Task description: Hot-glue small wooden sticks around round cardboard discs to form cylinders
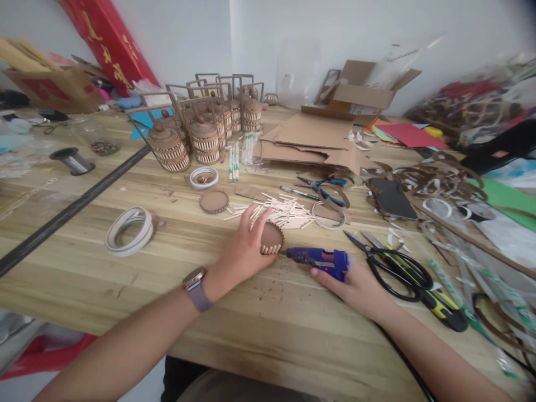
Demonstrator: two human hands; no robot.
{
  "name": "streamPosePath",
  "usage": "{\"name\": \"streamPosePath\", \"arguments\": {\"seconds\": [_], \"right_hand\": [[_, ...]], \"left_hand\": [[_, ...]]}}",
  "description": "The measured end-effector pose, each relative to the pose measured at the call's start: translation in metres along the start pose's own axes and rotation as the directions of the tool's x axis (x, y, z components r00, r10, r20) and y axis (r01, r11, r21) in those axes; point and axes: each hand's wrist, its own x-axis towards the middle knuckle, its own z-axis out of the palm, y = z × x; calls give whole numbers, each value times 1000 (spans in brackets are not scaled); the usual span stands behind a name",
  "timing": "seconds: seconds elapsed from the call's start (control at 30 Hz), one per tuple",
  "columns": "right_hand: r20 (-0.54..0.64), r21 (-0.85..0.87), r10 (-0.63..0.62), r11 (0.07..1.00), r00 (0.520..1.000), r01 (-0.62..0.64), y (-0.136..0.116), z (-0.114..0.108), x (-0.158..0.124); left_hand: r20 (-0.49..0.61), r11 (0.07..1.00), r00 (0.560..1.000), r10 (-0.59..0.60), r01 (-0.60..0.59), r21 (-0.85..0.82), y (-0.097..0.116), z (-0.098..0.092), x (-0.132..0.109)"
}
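Observation:
My left hand [247, 245], with a watch on its wrist, is closed around a round cardboard base [273, 234]. A short row of small upright wooden sticks stands along the base's near edge. In my right hand [358, 285] is a blue hot glue gun [320, 261], its nozzle pointing left at the base's near right rim. A small red light glows on the gun's body. Just behind the base lies a loose pile of short wooden sticks [288, 211]. A second round cardboard base [214, 201] rests flat to the left of the pile.
Several stick-sided lantern-like baskets with handles [205, 137] stand at the back. Black-handled scissors [393, 273] and a yellow-black utility knife [444, 307] lie right of the glue gun. White rings [129, 231] sit at left. Cardboard sheets [305, 139] lie behind the pliers [330, 187].

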Motion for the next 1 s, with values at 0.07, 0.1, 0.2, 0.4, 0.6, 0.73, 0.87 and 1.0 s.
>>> {"name": "streamPosePath", "arguments": {"seconds": [0.07, 0.1, 0.2, 0.4, 0.6, 0.73, 0.87, 1.0], "right_hand": [[-7, -13, 3, 1000, 1000, -3, -1, 0, 0], [-9, -16, 1, 1000, 1000, -1, -1, 0, 0], [-11, -17, -5, 1000, 1000, 5, -3, 0, 0], [-32, -28, -22, 999, 999, 21, -5, 2, -1], [-39, -54, 1, 999, 999, -3, -4, 2, -1], [-45, -45, 7, 999, 999, -9, -5, 4, -1], [-105, 2, 24, 1000, 994, -24, -6, 6, -2], [-191, 151, 105, 986, 976, -77, -4, -6, -5]], "left_hand": [[-4, 1000, 1000, 8, -8, -1, 0, 0, 0], [-5, 1000, 1000, 12, -12, -2, 0, 0, 0], [-2, 1000, 1000, 12, -12, -1, -1, 0, 0], [-4, 1000, 1000, 19, -19, 2, -2, 0, -1], [-1, 1000, 1000, 16, -16, -3, -2, 0, -1], [2, 1000, 1000, 14, -14, -2, -3, 0, -1], [11, 1000, 1000, 16, -16, 3, -2, 0, -1], [22, 1000, 1000, -2, 2, -2, -1, -1, 0]]}}
